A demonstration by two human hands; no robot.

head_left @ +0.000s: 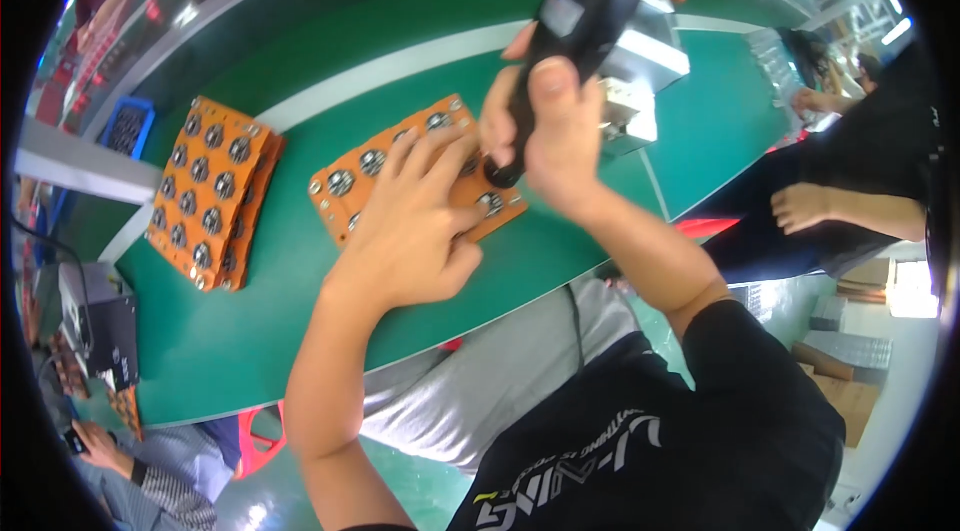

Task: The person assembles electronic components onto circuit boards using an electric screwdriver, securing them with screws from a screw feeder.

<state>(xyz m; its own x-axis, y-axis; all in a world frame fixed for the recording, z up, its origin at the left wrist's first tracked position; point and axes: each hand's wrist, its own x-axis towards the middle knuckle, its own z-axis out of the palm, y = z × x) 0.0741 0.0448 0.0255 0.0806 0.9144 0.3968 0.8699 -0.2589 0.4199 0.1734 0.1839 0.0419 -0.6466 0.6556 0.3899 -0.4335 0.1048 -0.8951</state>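
Here, a black handheld power tool [592,43] is gripped by the right hand [560,131], with the fingers wrapped around its body and the thumb laid along it. A pale label [565,13] is carried on the tool, its print too blurred to be read. The orange rectangular board with round dark metallic parts [465,193] is partly covered by the left hand [415,221], its fingers spread across the middle. The tool's lower end is held over the board's right part; whether they touch cannot be told. Farther left on the green tabletop [230,351], similar orange boards [200,193] are stacked. Light lettering is borne by the black T-shirt [700,431].
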